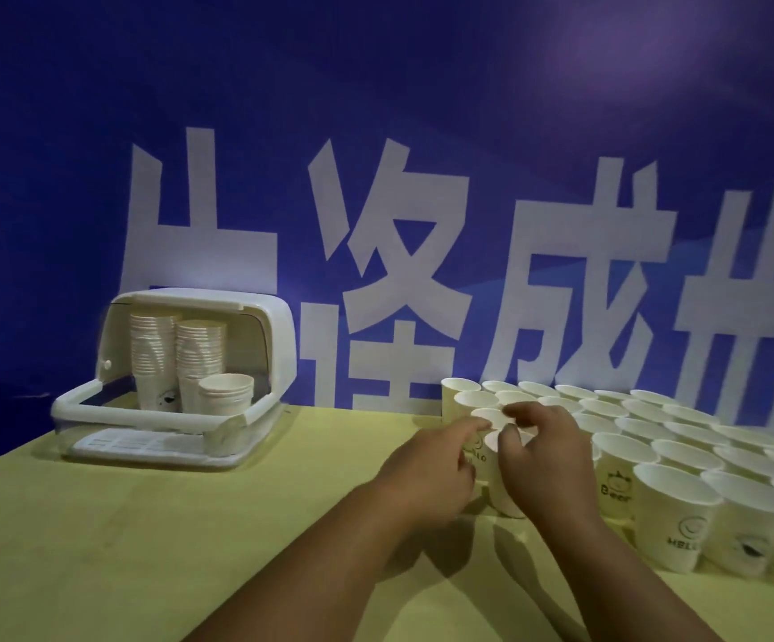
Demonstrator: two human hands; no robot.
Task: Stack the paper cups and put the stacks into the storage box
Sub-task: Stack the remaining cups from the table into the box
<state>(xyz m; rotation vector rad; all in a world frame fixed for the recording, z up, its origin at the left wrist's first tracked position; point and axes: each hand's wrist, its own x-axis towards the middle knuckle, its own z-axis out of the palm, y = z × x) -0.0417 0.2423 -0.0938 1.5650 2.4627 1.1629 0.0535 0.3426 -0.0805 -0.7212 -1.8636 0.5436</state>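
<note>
Storage box at the left, loose cups at the right, hands between and in front.

The storage box (169, 377) is set on the table (144, 549) at its far left, against the banner (375, 132) behind. Three stacks of paper cups (176, 359) are held inside it, the shortest stack (226, 395) placed in front and to the right. Loose paper cups (653, 437) are ranged in rows at the table's right. The left hand (431, 474) and right hand (545, 456) are placed side by side at the left edge of those rows.
</note>
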